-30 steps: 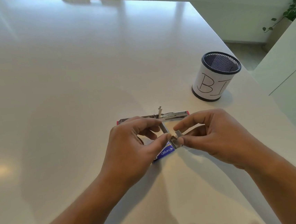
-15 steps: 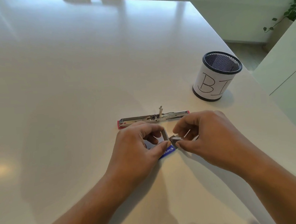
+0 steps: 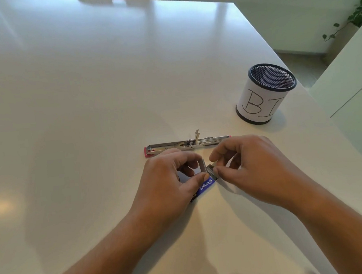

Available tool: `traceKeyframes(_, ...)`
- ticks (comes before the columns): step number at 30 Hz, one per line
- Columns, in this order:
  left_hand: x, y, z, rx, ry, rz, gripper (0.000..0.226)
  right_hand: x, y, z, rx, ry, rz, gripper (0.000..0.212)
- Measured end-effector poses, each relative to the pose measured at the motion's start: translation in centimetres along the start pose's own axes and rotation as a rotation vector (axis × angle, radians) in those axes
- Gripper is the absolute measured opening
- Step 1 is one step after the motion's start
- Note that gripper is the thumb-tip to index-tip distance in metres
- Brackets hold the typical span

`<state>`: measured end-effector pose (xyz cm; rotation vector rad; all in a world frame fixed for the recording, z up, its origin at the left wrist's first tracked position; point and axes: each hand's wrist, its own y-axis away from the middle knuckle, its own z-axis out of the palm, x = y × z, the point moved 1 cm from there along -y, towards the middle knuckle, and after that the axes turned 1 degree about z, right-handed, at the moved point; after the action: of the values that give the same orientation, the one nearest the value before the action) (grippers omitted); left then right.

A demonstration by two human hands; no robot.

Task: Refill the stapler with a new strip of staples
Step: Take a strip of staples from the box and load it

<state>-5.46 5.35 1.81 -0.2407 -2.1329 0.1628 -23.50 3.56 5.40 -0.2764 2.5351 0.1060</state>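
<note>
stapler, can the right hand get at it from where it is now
Probably yes. The opened stapler lies flat just beyond the right hand with nothing between them. But that hand is pinching staples at the blue box, so its fingers are occupied.

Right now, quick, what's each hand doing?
Left hand: pinching the staple box and its raised flap.
Right hand: pinching a staple strip at the box.

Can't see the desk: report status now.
Left hand steadying staple box. Right hand pinching staples at its mouth. Stapler open, unloaded. Nothing blocking.
</note>
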Motion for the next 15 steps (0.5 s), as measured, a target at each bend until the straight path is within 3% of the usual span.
traceKeyframes(11,0.2,0.1,-0.1,0.007,-0.014,-0.016,0.022,1.3,-0.9,-0.7,0.012,-0.063,0.156,0.003)
traceKeyframes(15,1.1,0.8,0.9,0.018,-0.304,0.032,0.021,1.6,-0.4,-0.3,-0.045,-0.135,0.221,0.005)
